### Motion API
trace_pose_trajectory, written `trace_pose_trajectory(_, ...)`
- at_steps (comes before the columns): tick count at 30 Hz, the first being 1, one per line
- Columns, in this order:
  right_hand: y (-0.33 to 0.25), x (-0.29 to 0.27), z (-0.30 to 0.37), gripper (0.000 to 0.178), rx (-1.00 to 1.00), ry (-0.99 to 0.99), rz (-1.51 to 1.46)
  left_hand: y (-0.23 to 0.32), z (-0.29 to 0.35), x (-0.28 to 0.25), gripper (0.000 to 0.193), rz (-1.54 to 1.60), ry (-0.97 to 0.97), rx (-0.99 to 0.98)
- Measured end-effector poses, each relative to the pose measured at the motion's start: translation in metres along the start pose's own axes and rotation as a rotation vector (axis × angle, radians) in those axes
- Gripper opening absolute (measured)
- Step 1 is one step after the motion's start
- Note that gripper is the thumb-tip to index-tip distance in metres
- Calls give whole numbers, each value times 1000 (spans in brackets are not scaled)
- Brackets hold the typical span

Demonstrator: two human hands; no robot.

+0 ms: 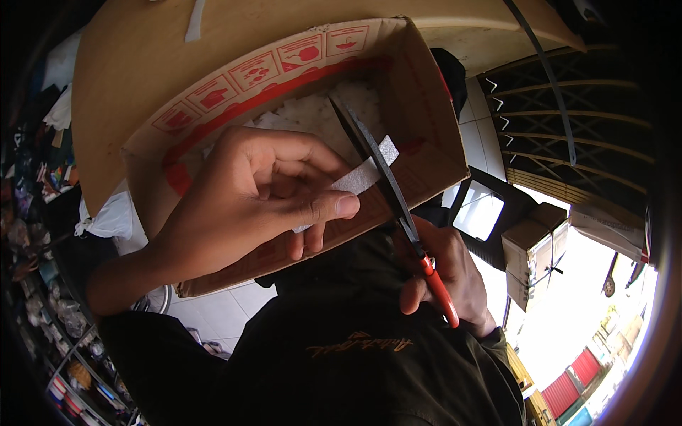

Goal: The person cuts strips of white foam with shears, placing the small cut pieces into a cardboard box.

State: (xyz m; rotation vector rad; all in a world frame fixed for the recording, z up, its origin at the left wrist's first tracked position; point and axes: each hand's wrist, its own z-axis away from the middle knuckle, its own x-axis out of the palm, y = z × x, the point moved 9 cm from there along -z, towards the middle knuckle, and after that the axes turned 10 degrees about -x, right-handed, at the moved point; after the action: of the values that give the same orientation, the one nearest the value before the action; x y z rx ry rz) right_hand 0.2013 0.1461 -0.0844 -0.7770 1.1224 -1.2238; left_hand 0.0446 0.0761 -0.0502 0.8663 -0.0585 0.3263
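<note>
Between the thumb and fingers of my left hand (pixel 263 188) is a narrow white strip (pixel 360 177), which looks like foam or fabric. Its free end sticks out to the right, between the blades of a pair of scissors (pixel 398 195). My right hand (pixel 451 266) grips the scissors by their red handles, with the dark blades spread and pointing up and to the left. Both hands are over a cardboard box (pixel 433 106) with red printing on its inner wall. Inside the box lie many small white cut pieces (pixel 320 110).
A tan tabletop (pixel 135 78) lies behind the box, with another white strip (pixel 193 21) on it. At the left are crowded shelves (pixel 64 326) and a white plastic bag (pixel 110 216). A tied carton (pixel 536 255) stands at the right, near a folding metal gate (pixel 568 113).
</note>
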Motion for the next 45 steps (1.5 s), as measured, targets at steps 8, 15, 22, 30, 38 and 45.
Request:
trace_pose_trajectory(8, -1, -4, 0, 69, 8, 56, 1, -10, 15, -23, 21, 29, 100, -55)
trace_pose_trajectory(15, 1, -3, 2, 65, 7, 51, -13, -16, 26, -32, 13, 71, 190, -32)
trace_pose_trajectory(22, 3, 4, 1, 96, -46, -37, -69, 4, 30, -40, 14, 52, 337, 93)
trace_pose_trajectory(30, -1, 5, -2, 91, -124, -33, -69, 8, 6, -23, 17, 45, 222, 100)
trace_pose_trajectory(38, -1, 5, -3, 95, -79, -49, -44, 0, -1, -2, 17, -5, 34, 2)
trace_pose_trajectory(45, -4, 2, -3, 90, -57, -63, 21, -2, 4, -3, 17, -6, 32, -46)
